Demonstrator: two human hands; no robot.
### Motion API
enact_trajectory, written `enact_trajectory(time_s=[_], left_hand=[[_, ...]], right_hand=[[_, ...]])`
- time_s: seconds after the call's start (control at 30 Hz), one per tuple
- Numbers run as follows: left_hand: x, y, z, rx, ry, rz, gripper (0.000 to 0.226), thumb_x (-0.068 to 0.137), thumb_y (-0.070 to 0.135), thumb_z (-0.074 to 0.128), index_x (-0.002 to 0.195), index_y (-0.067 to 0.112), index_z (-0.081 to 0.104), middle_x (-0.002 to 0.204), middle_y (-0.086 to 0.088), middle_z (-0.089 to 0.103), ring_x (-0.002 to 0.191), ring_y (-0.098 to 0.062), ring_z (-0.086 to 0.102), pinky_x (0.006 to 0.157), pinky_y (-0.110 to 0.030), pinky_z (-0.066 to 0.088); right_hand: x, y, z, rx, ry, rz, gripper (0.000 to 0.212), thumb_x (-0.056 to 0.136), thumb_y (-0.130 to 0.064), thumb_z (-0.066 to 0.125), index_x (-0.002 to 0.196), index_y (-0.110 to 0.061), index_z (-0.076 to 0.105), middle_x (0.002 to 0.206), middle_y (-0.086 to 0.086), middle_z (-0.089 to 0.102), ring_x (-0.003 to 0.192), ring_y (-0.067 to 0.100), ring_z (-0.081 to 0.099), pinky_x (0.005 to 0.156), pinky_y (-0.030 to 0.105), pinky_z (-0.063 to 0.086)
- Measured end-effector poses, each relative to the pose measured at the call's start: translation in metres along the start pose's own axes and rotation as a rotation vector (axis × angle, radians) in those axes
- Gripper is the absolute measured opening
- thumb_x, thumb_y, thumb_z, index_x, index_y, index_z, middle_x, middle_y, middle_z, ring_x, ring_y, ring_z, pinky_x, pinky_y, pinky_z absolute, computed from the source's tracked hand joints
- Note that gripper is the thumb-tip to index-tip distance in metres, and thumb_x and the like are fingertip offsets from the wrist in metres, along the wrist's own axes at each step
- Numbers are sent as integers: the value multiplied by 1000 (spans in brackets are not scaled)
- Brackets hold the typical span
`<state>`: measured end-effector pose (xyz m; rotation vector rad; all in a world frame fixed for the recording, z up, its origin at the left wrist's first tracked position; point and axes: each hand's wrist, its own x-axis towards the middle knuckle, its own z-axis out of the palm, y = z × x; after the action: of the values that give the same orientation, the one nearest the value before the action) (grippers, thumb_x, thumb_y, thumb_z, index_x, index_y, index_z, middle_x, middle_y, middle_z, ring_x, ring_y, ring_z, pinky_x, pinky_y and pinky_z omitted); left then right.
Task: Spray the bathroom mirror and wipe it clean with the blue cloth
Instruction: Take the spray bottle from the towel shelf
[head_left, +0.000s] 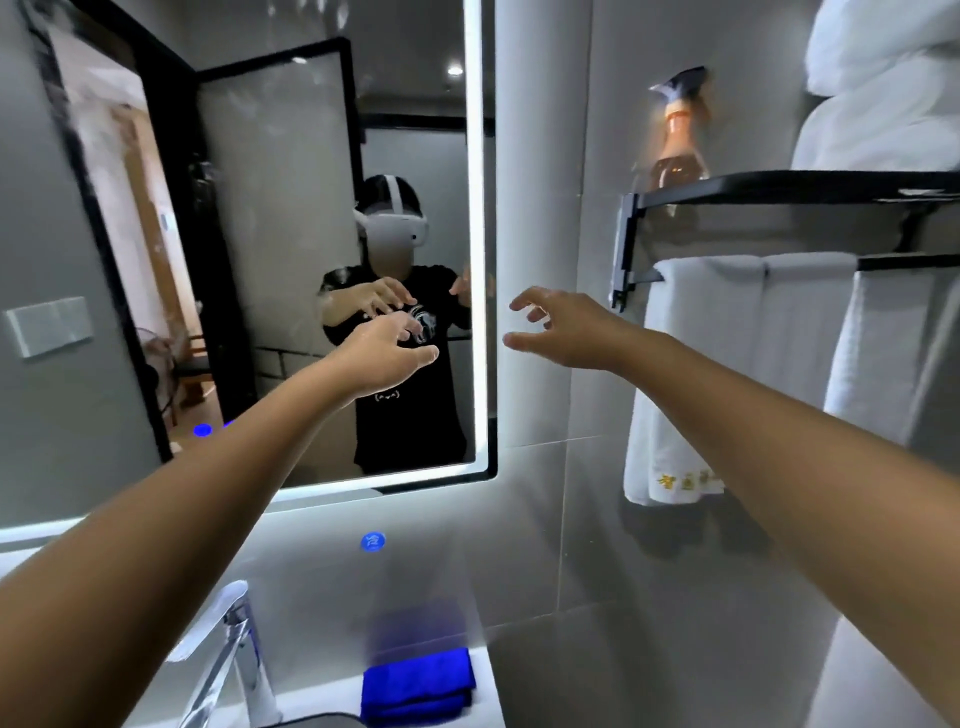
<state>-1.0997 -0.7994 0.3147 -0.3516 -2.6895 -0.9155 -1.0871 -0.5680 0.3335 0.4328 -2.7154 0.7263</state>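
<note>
The lit-edged bathroom mirror (291, 156) hangs on the grey wall and reflects a person wearing a headset. My left hand (387, 353) is raised in front of the mirror's lower right part, fingers loosely spread, holding nothing. My right hand (558, 332) reaches out just right of the mirror's edge, fingers loosely curled and empty. An amber spray bottle (678, 135) with a dark trigger stands on the black wall shelf (779, 184), above and right of my right hand. The folded blue cloth (418, 686) lies on the white counter below, beside the basin.
A chrome faucet (228, 654) stands at the bottom left. White towels (727, 374) hang from the rail under the shelf, and more folded towels (883, 83) sit on top. A round blue sticker (373, 541) marks the wall under the mirror. A wall switch (49, 325) is at left.
</note>
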Motion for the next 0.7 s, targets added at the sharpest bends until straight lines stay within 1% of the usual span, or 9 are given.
enact_trajectory(time_s=[0.1, 0.17, 0.2, 0.3, 0.4, 0.5, 0.57, 0.67, 0.7], left_hand=[[14, 24, 8, -13, -12, 77, 48, 93, 36, 60, 134, 15, 50, 139, -6, 51, 126, -21, 48, 102, -31, 38], [23, 41, 13, -19, -12, 117, 47, 92, 36, 61, 133, 15, 51, 137, -7, 52, 125, -21, 49, 99, -30, 38], [28, 51, 16, -28, -9, 132, 47, 92, 36, 61, 133, 15, 51, 137, -7, 53, 124, -21, 50, 100, -31, 39], [41, 78, 22, -72, 10, 177, 46, 91, 34, 63, 132, 14, 53, 133, -7, 54, 119, -20, 52, 95, -30, 42], [55, 102, 26, -107, 33, 201, 45, 91, 36, 62, 131, 18, 53, 133, -4, 53, 118, -18, 53, 89, -28, 42], [69, 126, 28, -139, 42, 206, 43, 91, 37, 62, 130, 20, 54, 133, -4, 53, 120, -19, 52, 95, -33, 44], [80, 142, 29, -151, 57, 203, 42, 91, 37, 62, 128, 20, 56, 133, -4, 54, 120, -21, 52, 102, -38, 43], [94, 163, 31, -158, 74, 206, 41, 91, 37, 62, 128, 20, 56, 133, -3, 54, 119, -21, 52, 102, -36, 42], [99, 170, 32, -164, 75, 207, 42, 91, 36, 62, 129, 19, 56, 133, -3, 55, 118, -21, 52, 100, -34, 41]], right_hand=[[-5, 9, -24, -39, 48, 31, 54, 90, -46, 61, 136, -23, 46, 139, 7, 51, 109, 19, 55, 79, 23, 42], [-8, 15, -41, -58, 75, 53, 54, 90, -46, 62, 136, -23, 46, 138, 7, 52, 100, 17, 56, 70, 19, 43], [-9, 18, -50, -67, 87, 60, 54, 90, -46, 62, 136, -23, 45, 137, 7, 52, 99, 17, 57, 69, 19, 43], [-7, 27, -76, -82, 119, 75, 54, 90, -43, 63, 136, -21, 46, 135, 8, 53, 107, 22, 58, 79, 26, 47], [-1, 31, -103, -28, 135, 64, 51, 90, -41, 64, 134, -21, 47, 129, 6, 54, 107, 21, 58, 79, 25, 49], [10, 39, -133, -55, 171, 32, 51, 88, -45, 65, 131, -23, 49, 123, 4, 58, 110, 20, 58, 90, 29, 48], [16, 46, -155, -86, 204, 24, 51, 86, -48, 65, 129, -25, 51, 121, 3, 60, 111, 19, 57, 92, 31, 46], [28, 60, -187, -121, 239, 5, 50, 86, -44, 67, 128, -19, 54, 138, 9, 50, 118, 21, 54, 95, 30, 44], [31, 65, -197, -98, 254, 5, 50, 87, -42, 68, 128, -17, 55, 137, 9, 49, 116, 21, 55, 90, 28, 44]])
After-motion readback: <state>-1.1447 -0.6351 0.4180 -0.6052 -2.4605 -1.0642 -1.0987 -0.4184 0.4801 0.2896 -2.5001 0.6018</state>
